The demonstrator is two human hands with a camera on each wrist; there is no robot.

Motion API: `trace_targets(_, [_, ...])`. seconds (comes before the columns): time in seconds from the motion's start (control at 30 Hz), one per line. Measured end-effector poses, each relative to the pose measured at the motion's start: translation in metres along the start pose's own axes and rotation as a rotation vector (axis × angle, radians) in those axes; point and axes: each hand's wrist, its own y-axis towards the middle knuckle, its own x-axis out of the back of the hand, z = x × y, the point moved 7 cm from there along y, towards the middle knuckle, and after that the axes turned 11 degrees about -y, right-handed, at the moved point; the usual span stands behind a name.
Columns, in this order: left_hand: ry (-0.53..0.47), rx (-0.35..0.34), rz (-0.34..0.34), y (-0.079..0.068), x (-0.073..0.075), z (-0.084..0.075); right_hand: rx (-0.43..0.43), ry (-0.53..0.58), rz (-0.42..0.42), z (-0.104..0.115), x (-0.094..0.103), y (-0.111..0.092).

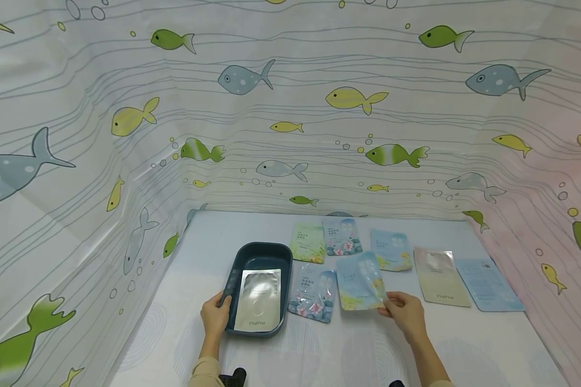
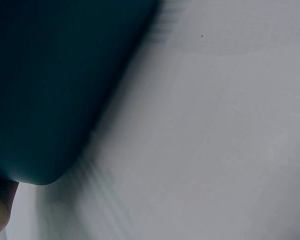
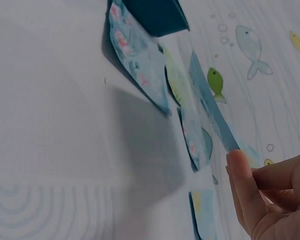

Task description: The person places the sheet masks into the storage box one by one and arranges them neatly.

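Observation:
My left hand (image 1: 215, 317) grips the left wall of a dark blue tray (image 1: 229, 290), its thumb over the rim. Inside the tray lies a silver-gold sachet (image 1: 258, 301). Between thumb and fingers, my right hand (image 1: 406, 314) pinches the lower right corner of a light blue and yellow sachet (image 1: 360, 282). In the right wrist view this sachet (image 3: 212, 107) is held up off the table, seen nearly edge-on. A blue sachet with pink flowers (image 1: 313, 293) lies between the tray and the held sachet. The left wrist view shows mostly the tray's side (image 2: 55, 90).
Behind lie a green sachet (image 1: 307, 243), another flowered sachet (image 1: 342, 236) and a blue one (image 1: 391, 250). To the right are a gold sachet (image 1: 442, 277) and a plain blue sachet (image 1: 491, 285). A fish-patterned curtain (image 1: 319, 145) surrounds the white table (image 1: 310, 355).

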Motion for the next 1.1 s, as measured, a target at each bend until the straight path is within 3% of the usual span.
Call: trace_targets(1.1, [-0.009,-0.008,0.005,-0.001,0.000,0.002,0.054,0.066,0.036,0.032,-0.044,-0.002])
